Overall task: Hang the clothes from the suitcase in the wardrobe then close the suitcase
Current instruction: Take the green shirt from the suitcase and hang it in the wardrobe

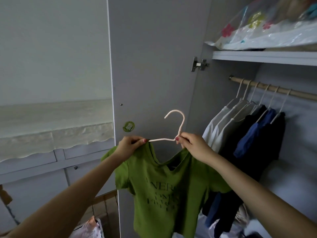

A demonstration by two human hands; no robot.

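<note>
head view: both hands are raised in front of the open wardrobe door (154, 66). the left hand (130, 146) pinches the left shoulder of a green t-shirt (154, 191) between thumb and curled fingers, right where the cloth meets the arm of a pale pink hanger (175, 127). the right hand (193, 146) pinches the hanger at the base of its hook, fingers curled round it and the shirt's other shoulder. the shirt hangs below the hands, its neckline sagging open, dark lettering across its chest.

to the right, the wardrobe (231, 55) stands open. inside, a wooden rail (274, 89) carries a row of pale hangers with clothes on them: white garments (221, 127) nearest the door, then a blue one (252, 134) among black ones (271, 138). the green shirt is outside, in front of the door and left of these. on the shelf above the rail lies a clear plastic bag with flower print (260, 30), holding folded fabric.
</note>
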